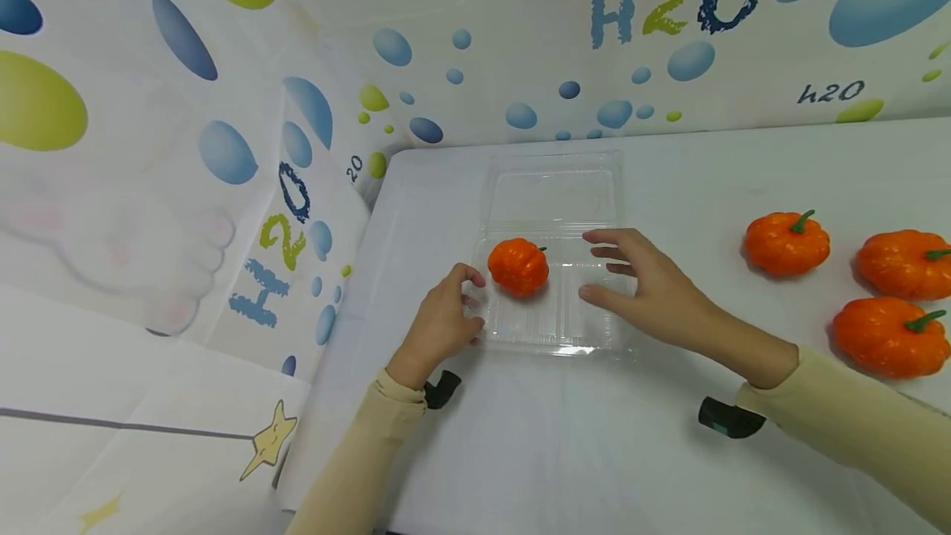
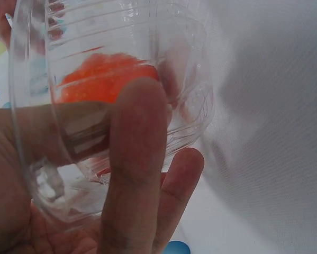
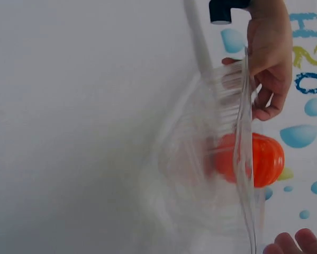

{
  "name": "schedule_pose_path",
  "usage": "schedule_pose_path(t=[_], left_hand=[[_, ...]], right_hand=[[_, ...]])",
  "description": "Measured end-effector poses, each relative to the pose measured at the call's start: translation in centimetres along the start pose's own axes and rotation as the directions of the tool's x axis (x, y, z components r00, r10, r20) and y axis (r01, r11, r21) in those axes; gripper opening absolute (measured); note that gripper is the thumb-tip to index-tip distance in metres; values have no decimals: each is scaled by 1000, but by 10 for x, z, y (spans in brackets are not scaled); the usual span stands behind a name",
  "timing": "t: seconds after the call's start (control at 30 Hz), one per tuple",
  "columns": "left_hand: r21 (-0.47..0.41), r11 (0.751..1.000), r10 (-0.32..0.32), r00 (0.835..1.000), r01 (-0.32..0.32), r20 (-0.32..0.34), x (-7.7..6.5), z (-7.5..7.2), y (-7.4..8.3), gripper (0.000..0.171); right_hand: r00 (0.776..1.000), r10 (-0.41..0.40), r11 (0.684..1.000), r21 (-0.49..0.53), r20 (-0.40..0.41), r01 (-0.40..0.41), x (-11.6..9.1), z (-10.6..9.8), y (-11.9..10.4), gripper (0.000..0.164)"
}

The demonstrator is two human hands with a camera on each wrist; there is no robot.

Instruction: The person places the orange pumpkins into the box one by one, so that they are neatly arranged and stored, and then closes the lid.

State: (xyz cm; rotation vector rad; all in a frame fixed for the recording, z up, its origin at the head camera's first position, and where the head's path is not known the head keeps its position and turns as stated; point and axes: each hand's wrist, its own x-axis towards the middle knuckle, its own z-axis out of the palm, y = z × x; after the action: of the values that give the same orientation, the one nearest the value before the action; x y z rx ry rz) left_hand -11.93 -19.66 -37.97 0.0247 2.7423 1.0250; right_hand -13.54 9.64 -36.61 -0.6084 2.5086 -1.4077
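A clear plastic clamshell container (image 1: 568,329) lies on the white table with its lid (image 1: 553,188) folded back, away from the person. One small orange pumpkin (image 1: 518,267) with a short green stem sits in the left part of its base. The left hand (image 1: 442,316) holds the base at its left wall; in the left wrist view the wall (image 2: 28,69) passes between its fingers. Over the container's right side hovers the right hand (image 1: 654,291), thumb and fingers spread apart with nothing between them. Its fingertips (image 3: 288,243) show at the lower corner of the right wrist view.
To the right, three more orange pumpkins stand on the table: one nearer (image 1: 786,244), one behind at the edge of view (image 1: 902,264) and one in front (image 1: 887,337). A wall covering (image 1: 520,40) with coloured spots rises behind and to the left.
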Motion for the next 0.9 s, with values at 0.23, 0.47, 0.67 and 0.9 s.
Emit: schedule_pose_path(t=[0.23,0.47,0.67,0.9], left_hand=[[-1,1000,-10,1000,10,3,0,0,0,50],[-4,1000,-29,999,29,21,0,0,3,50],[1,1000,-28,999,28,19,0,-1,2,50],[1,1000,-24,1000,24,20,0,-2,1,51]], right_hand=[[995,-36,982,-187,-98,18,-29,-22,8,82],[979,68,937,-326,-193,-129,-66,-63,26,112],[944,133,894,-375,-302,-246,-92,-98,47,135],[885,166,803,-461,-435,-377,-118,-126,69,157]])
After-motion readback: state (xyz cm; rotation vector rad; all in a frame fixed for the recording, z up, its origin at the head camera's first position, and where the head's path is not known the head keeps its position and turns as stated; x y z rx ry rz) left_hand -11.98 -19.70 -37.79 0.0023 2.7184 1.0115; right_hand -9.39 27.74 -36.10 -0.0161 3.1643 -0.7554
